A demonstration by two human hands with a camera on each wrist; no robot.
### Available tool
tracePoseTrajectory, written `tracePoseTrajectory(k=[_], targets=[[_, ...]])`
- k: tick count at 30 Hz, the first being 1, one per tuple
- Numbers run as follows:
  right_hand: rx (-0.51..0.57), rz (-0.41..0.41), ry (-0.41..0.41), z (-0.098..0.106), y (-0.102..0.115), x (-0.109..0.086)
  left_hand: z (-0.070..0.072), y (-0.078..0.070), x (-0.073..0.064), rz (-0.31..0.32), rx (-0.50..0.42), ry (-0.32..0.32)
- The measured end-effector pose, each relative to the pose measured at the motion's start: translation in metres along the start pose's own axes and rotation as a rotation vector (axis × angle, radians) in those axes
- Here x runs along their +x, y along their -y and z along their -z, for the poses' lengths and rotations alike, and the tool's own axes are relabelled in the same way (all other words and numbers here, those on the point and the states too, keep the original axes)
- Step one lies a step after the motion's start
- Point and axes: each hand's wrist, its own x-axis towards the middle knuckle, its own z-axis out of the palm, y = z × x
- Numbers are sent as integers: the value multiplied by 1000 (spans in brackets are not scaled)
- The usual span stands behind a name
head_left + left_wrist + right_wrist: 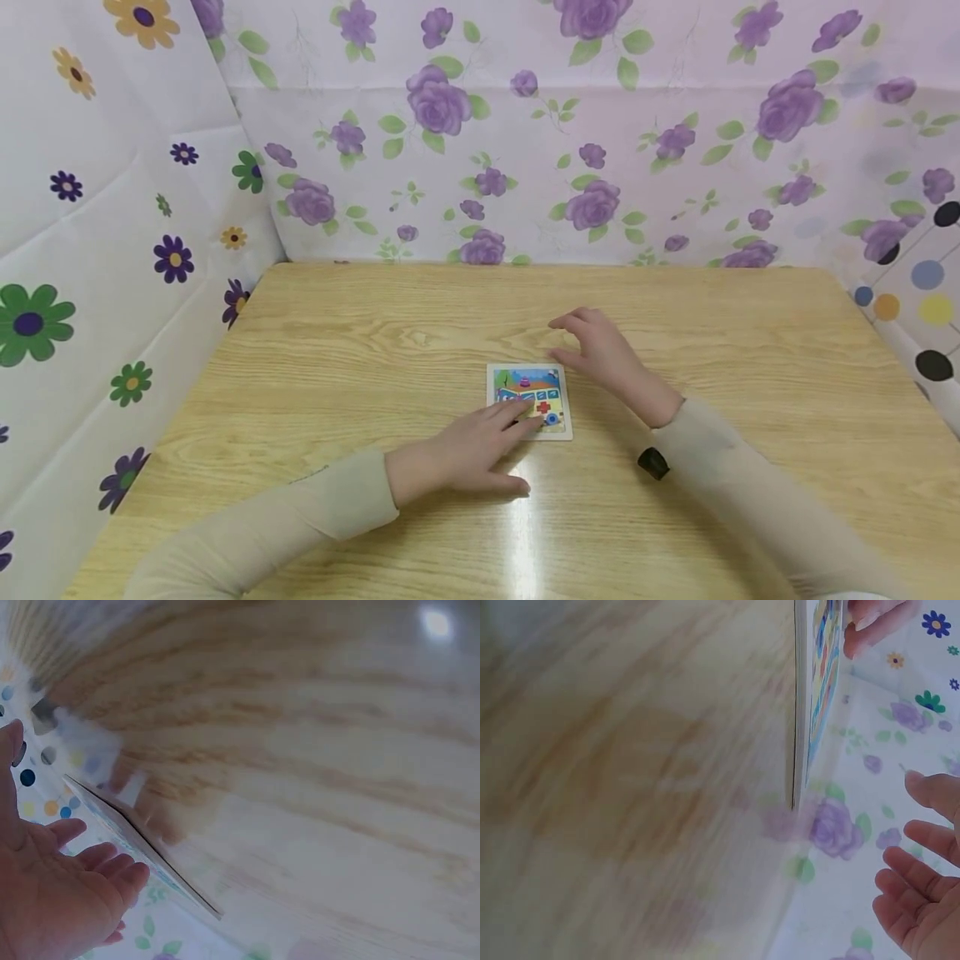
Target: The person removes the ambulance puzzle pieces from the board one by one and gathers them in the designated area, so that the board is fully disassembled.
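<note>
A square picture board (pixel 557 423) with a white border lies flat on the wooden table. Its bright picture has a vehicle with a red cross. My left hand (pixel 480 446) reaches over the board's lower left part, fingers loosely extended and hiding some of the picture. In the left wrist view the fingers of that left hand (pixel 60 900) are spread close over the board (pixel 139 840). Beyond the board's upper right corner, my right hand (pixel 606 354) hovers with relaxed, slightly bent fingers. Nothing is in this right hand (pixel 926 892) in the right wrist view.
The glossy wood-grain table (pixel 337 333) reflects light near its front. A small black object (pixel 653 463) shows beside the right sleeve. Purple-flowered cloth (pixel 450 167) hangs behind the table, with other patterned cloths (pixel 90 250) at the sides.
</note>
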Motion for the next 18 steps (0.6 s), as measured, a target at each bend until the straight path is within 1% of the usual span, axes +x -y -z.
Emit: tracePoseTrajectory(k=[4,8,15,18], targets=[[34,-11,41,-7,5,5,-3,1,-1,-2,3,24],[52,13,85,-12,9,8,-4,2,-1,-6,28,39],[94,22,163,-20,15,12,-6,3,-2,-27,53,14],[124,29,199,-23,15,14,-7,3,-1,-22,58,21]])
